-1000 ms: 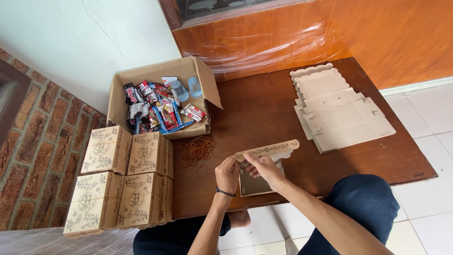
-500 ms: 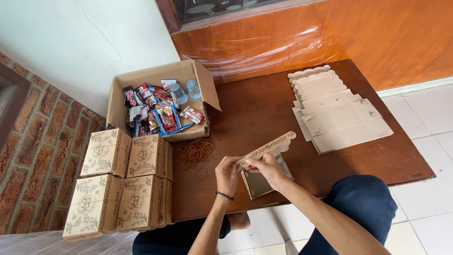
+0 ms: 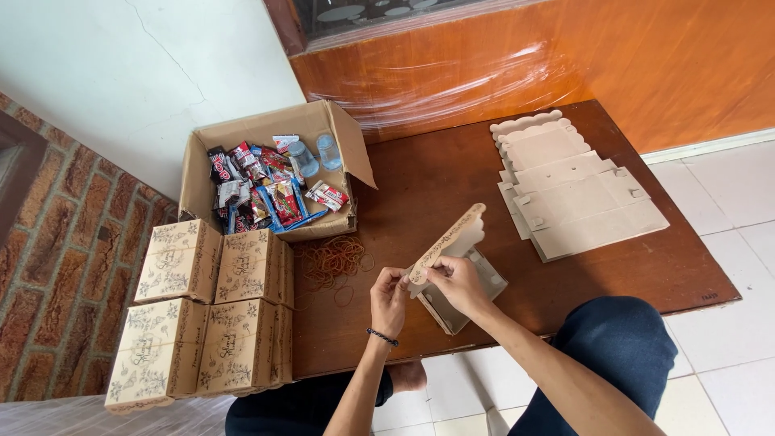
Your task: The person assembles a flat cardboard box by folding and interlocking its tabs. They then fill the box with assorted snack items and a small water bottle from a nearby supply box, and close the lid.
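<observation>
**boxfan:** Starting closest to the camera: both hands are on a half-folded cardboard box (image 3: 456, 270) at the near edge of the low wooden table (image 3: 646, 274). The left hand (image 3: 389, 300) has its fingers closed, pinching the near end of the scalloped lid flap; the right hand (image 3: 458, 284) is curled around the same end from the other side. My guess is that gripping one end from both sides keeps the flap steady while it gets creased.

**tapeguy:** What's around that box?

**boxfan:** Just to its left, a loose pile of rubber bands (image 3: 331, 262) on the table, within easy reach. Further left, four finished printed boxes (image 3: 202, 311) stacked two by two on the table's left end. Beyond the box and to its right, a stack of flat unfolded blanks (image 3: 577, 190), probably the supply. Behind the rubber bands, an open carton (image 3: 270, 173) full of snack packets and small water cups, against the wall.
</observation>
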